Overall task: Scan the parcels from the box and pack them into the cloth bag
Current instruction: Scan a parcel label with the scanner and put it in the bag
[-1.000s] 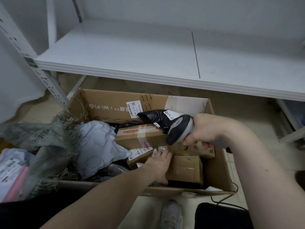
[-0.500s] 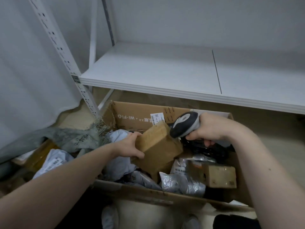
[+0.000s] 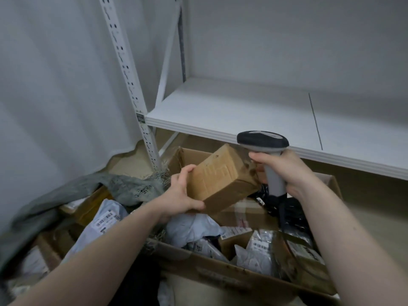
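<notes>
My left hand (image 3: 180,195) grips a parcel (image 3: 220,177) by its near end above the box (image 3: 220,270), long axis tilting up toward the scanner (image 3: 263,142) clenched in my right hand (image 3: 284,171), with the bag (image 3: 123,186) left of the box.

The left hand (image 3: 180,193) has lifted a brown parcel (image 3: 220,175) out of the box (image 3: 220,274). The right hand (image 3: 284,171) has tipped the scanner (image 3: 263,143) upright beside it.
</notes>
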